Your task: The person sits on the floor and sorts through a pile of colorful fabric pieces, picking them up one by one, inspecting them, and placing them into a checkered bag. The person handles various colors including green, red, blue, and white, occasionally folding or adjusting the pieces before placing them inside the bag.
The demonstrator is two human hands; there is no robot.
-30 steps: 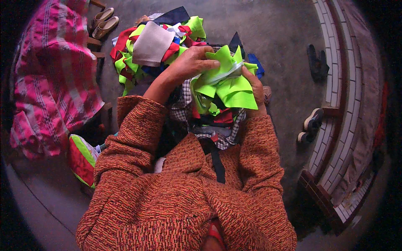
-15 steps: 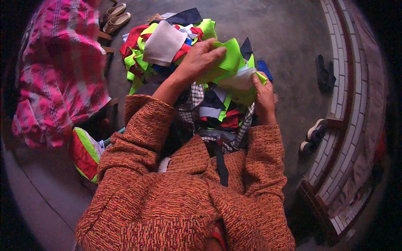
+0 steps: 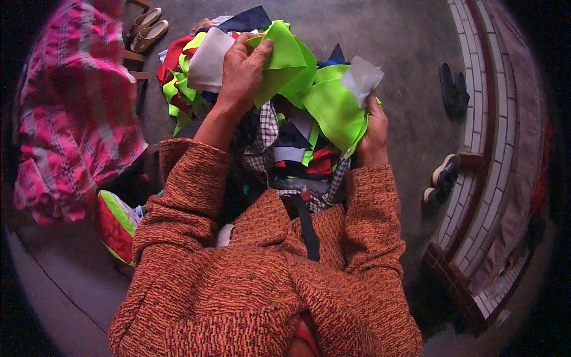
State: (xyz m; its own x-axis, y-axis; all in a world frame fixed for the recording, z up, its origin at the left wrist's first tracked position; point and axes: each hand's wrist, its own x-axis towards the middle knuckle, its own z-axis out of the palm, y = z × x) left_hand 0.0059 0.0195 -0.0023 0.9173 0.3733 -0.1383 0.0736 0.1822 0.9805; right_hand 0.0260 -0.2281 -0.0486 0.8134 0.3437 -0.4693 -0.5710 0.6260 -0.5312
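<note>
**Two hands gripping bright green cloth over a heap of scraps**

The left hand [image 3: 241,74] is reaching forward, its grip closing on a fold of neon green fabric [image 3: 285,56]; the fingers are curling over the top edge of the cloth and the thumb is pressing from the near side. The right hand [image 3: 373,134] is holding a second neon green piece [image 3: 336,113] from below, its grip clamping the cloth's lower right edge, with a pale grey scrap [image 3: 363,77] lying against the upper corner of that piece, just above the fingertips. The two green pieces are touching each other between the hands and are being held up above the lap.

Beneath them a pile of scraps [image 3: 297,154] is lying in the lap: checked, black, red and white pieces, tumbled together. More scraps are spreading out on the floor [image 3: 404,35] beyond the left hand, among them a white piece [image 3: 208,59] just beside that hand and a dark navy piece [image 3: 250,21] farther off.

Both forearms are wearing orange knitted sleeves [image 3: 190,178]. A pink checked cloth [image 3: 71,113] is lying to the left, a pair of tan shoes [image 3: 148,27] is sitting beyond it, and dark shoes [image 3: 453,89] are resting near a tiled step [image 3: 482,131] on the right.
</note>
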